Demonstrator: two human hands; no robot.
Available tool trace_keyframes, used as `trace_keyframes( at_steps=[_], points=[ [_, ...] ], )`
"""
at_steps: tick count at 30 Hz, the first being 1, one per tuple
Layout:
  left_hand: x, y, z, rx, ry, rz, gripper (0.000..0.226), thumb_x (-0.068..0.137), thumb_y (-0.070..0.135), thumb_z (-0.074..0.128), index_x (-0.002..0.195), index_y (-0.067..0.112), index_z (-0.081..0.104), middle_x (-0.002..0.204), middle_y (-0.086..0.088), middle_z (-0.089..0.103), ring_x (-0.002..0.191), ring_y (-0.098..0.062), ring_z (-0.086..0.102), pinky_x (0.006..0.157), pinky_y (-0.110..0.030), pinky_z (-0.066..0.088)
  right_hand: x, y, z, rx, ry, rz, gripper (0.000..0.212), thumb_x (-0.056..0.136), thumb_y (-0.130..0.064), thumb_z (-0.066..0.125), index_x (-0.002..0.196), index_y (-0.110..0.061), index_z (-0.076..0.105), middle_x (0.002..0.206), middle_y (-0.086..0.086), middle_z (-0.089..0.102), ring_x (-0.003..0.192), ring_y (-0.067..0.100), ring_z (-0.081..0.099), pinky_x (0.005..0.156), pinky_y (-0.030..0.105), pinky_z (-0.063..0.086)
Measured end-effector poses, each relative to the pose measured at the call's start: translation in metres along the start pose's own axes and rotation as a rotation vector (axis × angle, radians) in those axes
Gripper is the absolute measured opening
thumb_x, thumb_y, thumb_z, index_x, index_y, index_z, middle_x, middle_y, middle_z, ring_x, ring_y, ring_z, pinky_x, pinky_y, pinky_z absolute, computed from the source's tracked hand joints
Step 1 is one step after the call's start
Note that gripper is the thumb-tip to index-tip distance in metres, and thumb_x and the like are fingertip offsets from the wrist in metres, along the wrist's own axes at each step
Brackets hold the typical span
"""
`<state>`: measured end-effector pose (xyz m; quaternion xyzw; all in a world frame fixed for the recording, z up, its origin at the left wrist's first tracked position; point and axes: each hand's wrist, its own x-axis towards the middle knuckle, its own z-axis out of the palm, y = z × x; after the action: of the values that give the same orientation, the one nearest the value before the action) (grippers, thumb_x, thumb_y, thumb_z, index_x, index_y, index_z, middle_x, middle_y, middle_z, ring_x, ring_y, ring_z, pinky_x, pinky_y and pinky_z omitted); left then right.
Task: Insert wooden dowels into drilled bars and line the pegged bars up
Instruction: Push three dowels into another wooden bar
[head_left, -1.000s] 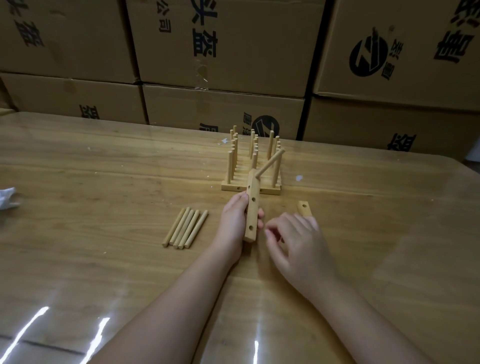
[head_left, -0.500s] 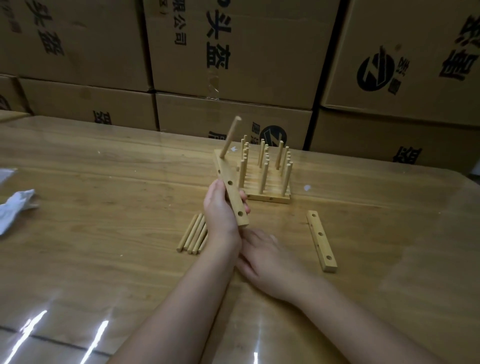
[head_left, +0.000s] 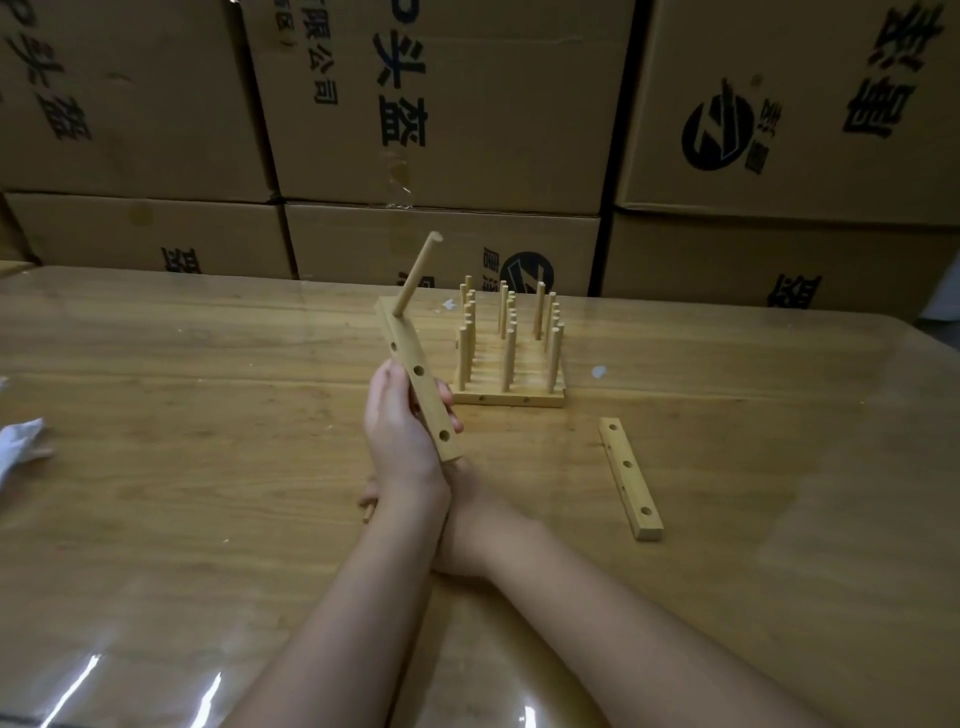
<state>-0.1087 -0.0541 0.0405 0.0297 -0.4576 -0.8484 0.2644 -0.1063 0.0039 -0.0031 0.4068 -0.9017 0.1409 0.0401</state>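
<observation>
My left hand (head_left: 399, 441) grips a drilled wooden bar (head_left: 420, 387) by its near half and holds it tilted above the table. One dowel (head_left: 415, 274) stands in the bar's far hole; three other holes show open. My right hand (head_left: 470, 525) reaches leftward under my left wrist, which hides most of it; its fingertips lie by the tip of a loose dowel (head_left: 368, 513). The remaining loose dowels are hidden. Several pegged bars (head_left: 511, 400) stand in a row behind. A bare drilled bar (head_left: 629, 480) lies flat at the right.
Stacked cardboard boxes (head_left: 447, 119) form a wall along the far edge of the glossy wooden table (head_left: 182, 395). A crumpled white sheet (head_left: 21, 447) lies at the left edge. A small white scrap (head_left: 598, 371) sits right of the pegged bars.
My left hand lifted the bar and swung its pegged end up to the left. My right hand left the bar and slid left under my left wrist, toward the loose dowels.
</observation>
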Motion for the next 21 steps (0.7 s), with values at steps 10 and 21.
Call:
trace_keyframes(
  at_steps=[10,21],
  points=[
    [-0.006,-0.02,-0.005,0.009,0.079,-0.165,0.026,0.1,0.022,0.041,0.083,0.014,0.059,0.054,-0.001,0.056,0.038,-0.01,0.047,0.038,-0.019,0.038,-0.091,0.044,-0.038,-0.008,0.028,0.317,0.047,0.093,-0.044,0.044,0.138,-0.033,0.035,0.148,-0.012,0.029,0.131,0.013,0.036,0.103,0.034,0.036],
    [-0.009,-0.032,0.002,-0.092,-0.152,-0.586,0.017,0.099,0.024,0.04,0.099,0.012,0.053,0.058,-0.003,0.051,0.041,-0.011,0.042,0.036,-0.017,0.035,-0.105,0.039,-0.028,-0.149,0.231,0.411,0.034,0.094,-0.046,0.043,0.122,-0.03,0.054,0.123,-0.008,0.046,0.116,0.013,0.04,0.098,0.027,0.032]
  ],
)
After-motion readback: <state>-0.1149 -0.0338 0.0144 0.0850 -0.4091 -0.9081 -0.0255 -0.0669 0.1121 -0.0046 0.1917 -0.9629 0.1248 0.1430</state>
